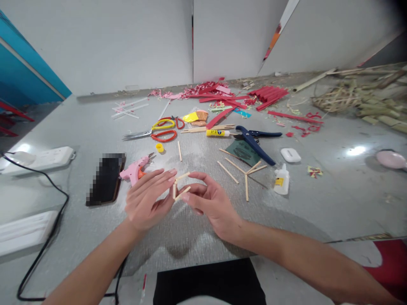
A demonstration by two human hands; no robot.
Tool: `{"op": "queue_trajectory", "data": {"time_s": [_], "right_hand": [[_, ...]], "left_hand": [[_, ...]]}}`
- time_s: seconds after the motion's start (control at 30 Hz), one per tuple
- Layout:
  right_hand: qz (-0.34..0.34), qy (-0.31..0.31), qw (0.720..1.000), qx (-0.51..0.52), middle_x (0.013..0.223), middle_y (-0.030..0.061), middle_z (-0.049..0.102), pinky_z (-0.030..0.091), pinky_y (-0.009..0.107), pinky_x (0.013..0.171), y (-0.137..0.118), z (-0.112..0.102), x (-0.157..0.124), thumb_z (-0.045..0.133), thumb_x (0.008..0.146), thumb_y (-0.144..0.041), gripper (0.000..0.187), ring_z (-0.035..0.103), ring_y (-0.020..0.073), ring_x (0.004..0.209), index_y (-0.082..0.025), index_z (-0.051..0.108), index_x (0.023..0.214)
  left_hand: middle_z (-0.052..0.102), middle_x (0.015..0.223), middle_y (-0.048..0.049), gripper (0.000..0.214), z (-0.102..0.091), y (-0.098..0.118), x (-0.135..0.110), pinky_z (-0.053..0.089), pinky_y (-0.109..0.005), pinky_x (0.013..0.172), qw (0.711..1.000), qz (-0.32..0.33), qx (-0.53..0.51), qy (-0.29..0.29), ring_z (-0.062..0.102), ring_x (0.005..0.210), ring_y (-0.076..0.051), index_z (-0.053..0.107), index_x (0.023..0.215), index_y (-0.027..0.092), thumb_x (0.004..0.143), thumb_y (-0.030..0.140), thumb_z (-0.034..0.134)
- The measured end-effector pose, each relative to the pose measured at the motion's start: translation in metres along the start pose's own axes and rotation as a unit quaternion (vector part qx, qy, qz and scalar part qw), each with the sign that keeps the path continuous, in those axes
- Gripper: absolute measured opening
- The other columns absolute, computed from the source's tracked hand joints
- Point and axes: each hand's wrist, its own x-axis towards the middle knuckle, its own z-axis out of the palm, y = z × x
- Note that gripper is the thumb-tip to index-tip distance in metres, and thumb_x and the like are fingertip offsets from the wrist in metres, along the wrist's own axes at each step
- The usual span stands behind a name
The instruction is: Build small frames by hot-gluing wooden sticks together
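Observation:
Between my two hands is a small frame of short wooden sticks (174,190), with one upright piece and two arms pointing right. My left hand (148,201) has its fingers together and its fingertips against the frame's left side. On the right, my right hand (213,203) pinches the ends of the two arms between thumb and fingers. Just beyond my left hand lies a pink glue gun (135,169). To the right, several loose sticks (246,186) lie on the table, some meeting in a branching shape. A single stick (179,151) lies ahead of my hands.
Scissors (149,133), a glue stick (218,133), blue pruning shears (254,142) and a white glue bottle (281,181) lie farther out. At left are a phone (106,180), a power strip (47,160) and a black cable (60,212). Red paper strips (269,96) stand at the back.

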Motion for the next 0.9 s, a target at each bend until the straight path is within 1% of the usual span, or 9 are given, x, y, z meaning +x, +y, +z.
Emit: {"op": "queue_trajectory", "data": {"time_s": [0.13, 0.37, 0.53, 0.77, 0.9], "right_hand": [[-0.003, 0.001, 1.000, 0.003, 0.085, -0.0042, 0.075, 0.033, 0.022, 0.050, -0.0003, 0.0004, -0.0002, 0.098, 0.068, -0.032, 0.057, 0.052, 0.0092, 0.062, -0.028, 0.063, 0.113], [0.000, 0.004, 1.000, 0.009, 0.085, -0.0048, 0.075, 0.032, 0.022, 0.050, -0.0002, 0.0003, -0.0001, 0.098, 0.067, -0.031, 0.056, 0.053, 0.0092, 0.062, -0.028, 0.064, 0.111], [-0.006, 0.002, 1.000, 0.007, 0.086, -0.0046, 0.076, 0.033, 0.022, 0.050, 0.0008, -0.0002, -0.0002, 0.098, 0.067, -0.031, 0.055, 0.052, 0.0091, 0.061, -0.028, 0.064, 0.110], [0.001, -0.011, 1.000, 0.010, 0.090, -0.0027, 0.079, 0.033, 0.022, 0.051, 0.0036, -0.0006, -0.0004, 0.098, 0.068, -0.031, 0.048, 0.053, 0.0090, 0.062, -0.027, 0.068, 0.106], [0.005, -0.013, 1.000, 0.021, 0.092, -0.0011, 0.080, 0.034, 0.022, 0.052, 0.0050, -0.0012, -0.0008, 0.098, 0.069, -0.031, 0.042, 0.053, 0.0076, 0.061, -0.026, 0.071, 0.101]], "left_hand": [[0.085, 0.108, -0.0104, 0.046, -0.0003, -0.0002, -0.0004, 0.071, -0.043, 0.088, 1.000, 0.000, -0.002, 0.002, 0.084, 0.093, -0.027, 0.074, 0.119, 0.017, 0.078, -0.001, 0.085], [0.086, 0.106, -0.0060, 0.042, 0.0010, 0.0004, 0.0018, 0.072, -0.042, 0.085, 1.000, -0.002, 0.006, 0.005, 0.084, 0.090, -0.026, 0.073, 0.118, 0.021, 0.082, 0.002, 0.082], [0.086, 0.105, -0.0065, 0.039, 0.0006, 0.0007, 0.0021, 0.072, -0.042, 0.086, 1.000, -0.001, 0.009, 0.003, 0.084, 0.090, -0.026, 0.073, 0.116, 0.020, 0.082, 0.003, 0.083], [0.085, 0.109, -0.0070, 0.042, 0.0001, -0.0012, -0.0019, 0.072, -0.043, 0.086, 1.000, -0.010, 0.001, 0.001, 0.084, 0.093, -0.027, 0.073, 0.120, 0.021, 0.083, 0.005, 0.084], [0.085, 0.106, -0.0088, 0.041, 0.0006, -0.0008, -0.0008, 0.072, -0.043, 0.087, 1.000, -0.005, 0.002, 0.006, 0.084, 0.093, -0.027, 0.073, 0.118, 0.019, 0.081, 0.003, 0.084]]}}
